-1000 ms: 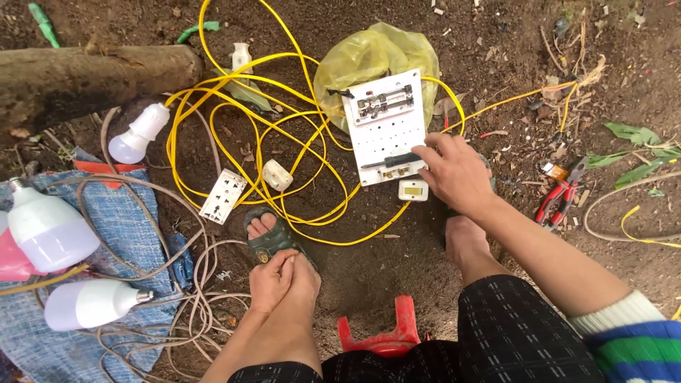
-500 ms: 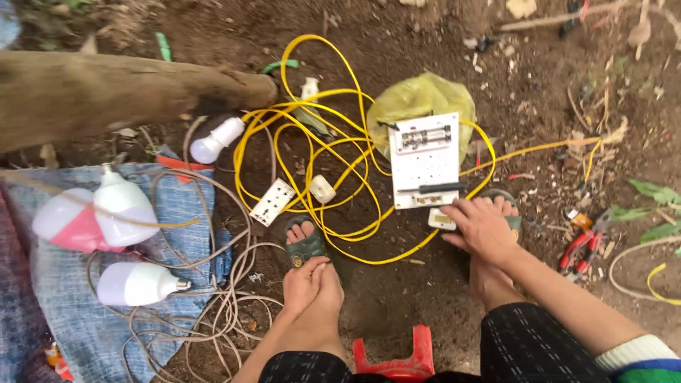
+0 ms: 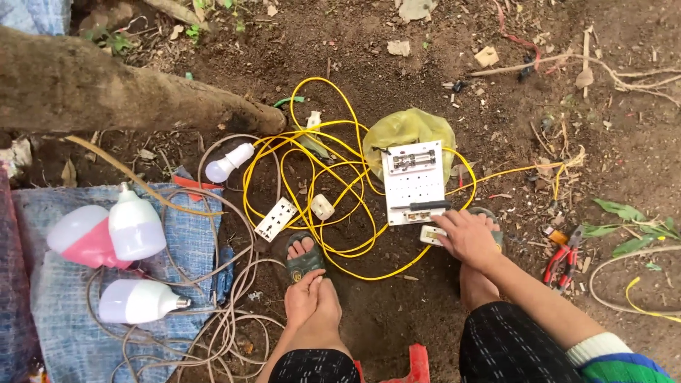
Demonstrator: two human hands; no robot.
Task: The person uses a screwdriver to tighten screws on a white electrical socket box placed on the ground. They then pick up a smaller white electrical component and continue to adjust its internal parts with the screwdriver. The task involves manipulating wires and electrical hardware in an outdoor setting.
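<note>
The right hand [image 3: 468,237] lies flat on a small white switch [image 3: 431,235] near the white board [image 3: 413,181]; yellow wire [image 3: 319,177] is loose, bulbs [image 3: 135,227] unconnected.

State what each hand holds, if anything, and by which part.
Right hand presses on a small white switch at its right end; a closed grip cannot be told. Left hand rests on the shin, holding nothing.

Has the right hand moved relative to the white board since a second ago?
Yes. The right hand has slid off the white board, toward the person, and now rests on the small white switch below it.
</note>
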